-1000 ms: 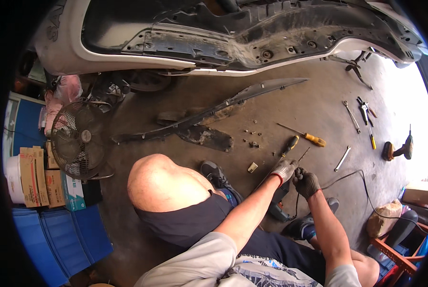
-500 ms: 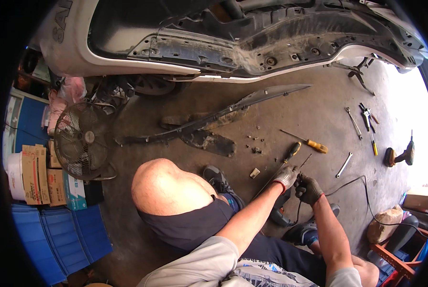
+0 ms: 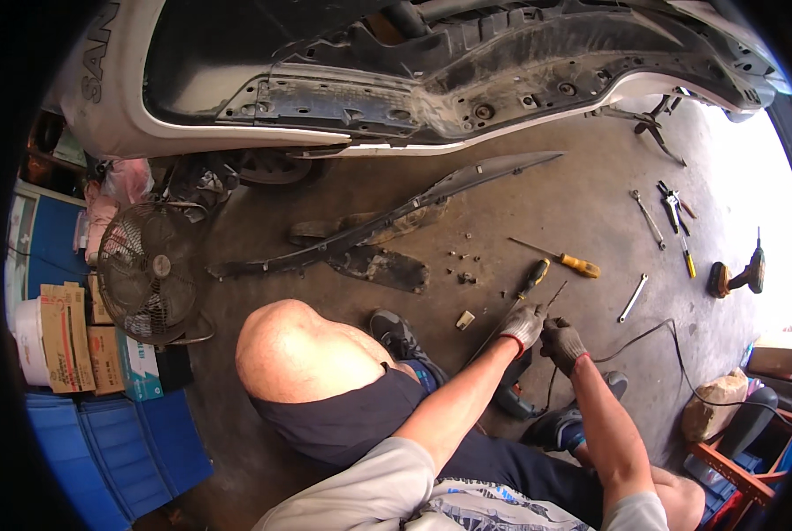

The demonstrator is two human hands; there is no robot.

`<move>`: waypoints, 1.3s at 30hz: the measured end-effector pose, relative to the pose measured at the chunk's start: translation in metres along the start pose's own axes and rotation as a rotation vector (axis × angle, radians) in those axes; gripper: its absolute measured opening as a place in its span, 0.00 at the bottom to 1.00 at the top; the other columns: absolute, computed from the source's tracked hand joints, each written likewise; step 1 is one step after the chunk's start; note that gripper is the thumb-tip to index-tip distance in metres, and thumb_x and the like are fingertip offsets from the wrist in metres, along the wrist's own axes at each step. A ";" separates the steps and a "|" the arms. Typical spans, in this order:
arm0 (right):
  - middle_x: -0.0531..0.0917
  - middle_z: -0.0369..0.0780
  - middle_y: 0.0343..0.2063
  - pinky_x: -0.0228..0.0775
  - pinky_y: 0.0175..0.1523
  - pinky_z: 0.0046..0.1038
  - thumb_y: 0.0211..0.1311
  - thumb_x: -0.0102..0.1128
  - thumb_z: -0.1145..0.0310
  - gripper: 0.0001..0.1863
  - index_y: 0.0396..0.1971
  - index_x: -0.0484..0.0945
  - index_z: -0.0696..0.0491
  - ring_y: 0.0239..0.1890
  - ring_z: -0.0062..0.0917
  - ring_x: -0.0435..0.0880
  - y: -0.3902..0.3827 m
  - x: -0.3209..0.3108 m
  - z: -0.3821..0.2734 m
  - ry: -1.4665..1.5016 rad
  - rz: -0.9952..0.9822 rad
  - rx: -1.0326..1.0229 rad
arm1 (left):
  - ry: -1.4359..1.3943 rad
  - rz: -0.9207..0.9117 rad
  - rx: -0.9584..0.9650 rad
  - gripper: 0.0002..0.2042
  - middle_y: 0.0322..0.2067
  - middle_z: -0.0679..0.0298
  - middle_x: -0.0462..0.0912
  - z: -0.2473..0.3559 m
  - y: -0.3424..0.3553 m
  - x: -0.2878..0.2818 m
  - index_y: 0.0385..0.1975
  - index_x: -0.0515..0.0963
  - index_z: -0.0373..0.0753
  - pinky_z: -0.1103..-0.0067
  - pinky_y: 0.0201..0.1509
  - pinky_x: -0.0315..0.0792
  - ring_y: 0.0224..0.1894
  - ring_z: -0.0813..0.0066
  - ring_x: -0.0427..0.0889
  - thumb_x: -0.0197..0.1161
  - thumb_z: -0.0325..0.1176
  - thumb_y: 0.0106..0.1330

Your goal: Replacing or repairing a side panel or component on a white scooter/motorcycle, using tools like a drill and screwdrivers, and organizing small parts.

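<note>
Concrete floor [image 3: 591, 208] fills the head view; white-and-black vehicle bodywork [image 3: 351, 106] across the top, fan [image 3: 152, 273], cardboard boxes [image 3: 66, 336] and blue bins [image 3: 104, 451] down the left side. Person sits with both gloved hands together, lower right of center. Thin drill bit [image 3: 556, 294] sticks up from between them, tilted right. Left hand [image 3: 524, 326] is at its base, fingers bent; can't tell if they're clamped on it. Right hand [image 3: 562, 343] just beside, fingers curled in; grip hidden, can't tell what they're on. Dark power tool [image 3: 515, 404] sits below the hands, partly covered by the left arm. Dark cord [image 3: 652, 324] runs off right from near the right hand. Just above the hands: yellow-and-black screwdriver [image 3: 534, 278], orange-handled screwdriver [image 3: 580, 265] beyond it. Small loose parts [image 3: 467, 278] and pale block [image 3: 465, 319] to their left, long curved trim [image 3: 396, 212] past those. Wrench [image 3: 633, 297], pliers [image 3: 671, 208] and cordless drill [image 3: 750, 276] lie off right.
</note>
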State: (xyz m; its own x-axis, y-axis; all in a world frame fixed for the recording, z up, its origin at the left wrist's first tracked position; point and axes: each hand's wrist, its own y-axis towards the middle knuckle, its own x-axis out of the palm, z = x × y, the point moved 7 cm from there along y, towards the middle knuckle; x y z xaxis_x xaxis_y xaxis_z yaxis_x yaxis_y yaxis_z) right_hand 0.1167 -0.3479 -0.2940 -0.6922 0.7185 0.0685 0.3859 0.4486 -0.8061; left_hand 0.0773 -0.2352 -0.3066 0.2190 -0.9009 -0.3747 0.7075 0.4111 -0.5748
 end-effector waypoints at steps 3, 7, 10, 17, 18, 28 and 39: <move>0.78 0.38 0.26 0.70 0.31 0.30 0.69 0.52 0.60 0.12 0.39 0.76 0.55 0.24 0.24 0.76 0.000 -0.004 -0.004 -0.175 0.147 -0.012 | 0.013 0.012 -0.013 0.23 0.44 0.45 0.80 -0.007 0.004 -0.003 0.41 0.78 0.37 0.61 0.51 0.71 0.49 0.47 0.78 0.43 0.49 0.70; 0.83 0.47 0.36 0.73 0.45 0.36 0.68 0.51 0.59 0.16 0.43 0.77 0.56 0.39 0.38 0.83 0.001 -0.016 -0.027 -0.880 0.236 -0.406 | -0.024 0.021 -0.028 0.24 0.46 0.45 0.79 0.000 0.002 -0.003 0.43 0.79 0.37 0.61 0.53 0.70 0.51 0.47 0.77 0.42 0.52 0.69; 0.83 0.49 0.41 0.73 0.49 0.39 0.67 0.51 0.58 0.16 0.46 0.78 0.53 0.45 0.46 0.81 -0.006 0.000 -0.034 -1.277 0.272 -0.467 | 0.004 -0.031 -0.021 0.26 0.48 0.45 0.78 -0.004 0.005 -0.005 0.45 0.78 0.37 0.62 0.55 0.70 0.53 0.47 0.77 0.42 0.53 0.69; 0.84 0.43 0.33 0.75 0.38 0.32 0.65 0.54 0.54 0.20 0.47 0.78 0.54 0.33 0.30 0.84 -0.008 -0.020 -0.022 -0.147 0.070 -0.100 | -0.059 0.001 -0.087 0.24 0.49 0.46 0.78 -0.008 0.001 -0.007 0.45 0.78 0.37 0.61 0.56 0.70 0.53 0.48 0.76 0.40 0.50 0.70; 0.84 0.43 0.33 0.75 0.38 0.32 0.65 0.54 0.54 0.20 0.47 0.78 0.54 0.33 0.30 0.84 -0.009 -0.017 -0.023 -0.150 0.065 -0.102 | -0.027 -0.004 -0.063 0.24 0.49 0.46 0.78 -0.007 0.002 -0.005 0.45 0.78 0.38 0.61 0.55 0.70 0.53 0.47 0.76 0.41 0.51 0.70; 0.79 0.45 0.26 0.73 0.25 0.31 0.54 0.66 0.41 0.37 0.46 0.74 0.64 0.21 0.27 0.78 -0.006 -0.034 -0.003 -0.341 0.269 0.137 | -0.029 -0.009 -0.044 0.23 0.47 0.46 0.78 -0.007 0.002 -0.005 0.42 0.77 0.39 0.60 0.53 0.71 0.50 0.45 0.77 0.41 0.50 0.69; 0.66 0.29 0.13 0.50 0.16 0.22 0.67 0.51 0.46 0.18 0.25 0.72 0.44 0.11 0.19 0.60 -0.001 0.003 0.026 0.313 -0.108 0.372 | -0.064 0.033 -0.020 0.22 0.43 0.45 0.80 -0.014 0.009 0.001 0.40 0.79 0.36 0.61 0.50 0.72 0.47 0.48 0.79 0.45 0.49 0.69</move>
State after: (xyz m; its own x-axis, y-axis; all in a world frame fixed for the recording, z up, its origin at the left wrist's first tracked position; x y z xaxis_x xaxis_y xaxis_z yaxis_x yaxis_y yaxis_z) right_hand 0.0987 -0.3597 -0.3081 -0.4778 0.8290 0.2905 0.0386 0.3502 -0.9359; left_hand 0.0744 -0.2303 -0.3218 0.2851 -0.8935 -0.3469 0.6858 0.4430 -0.5774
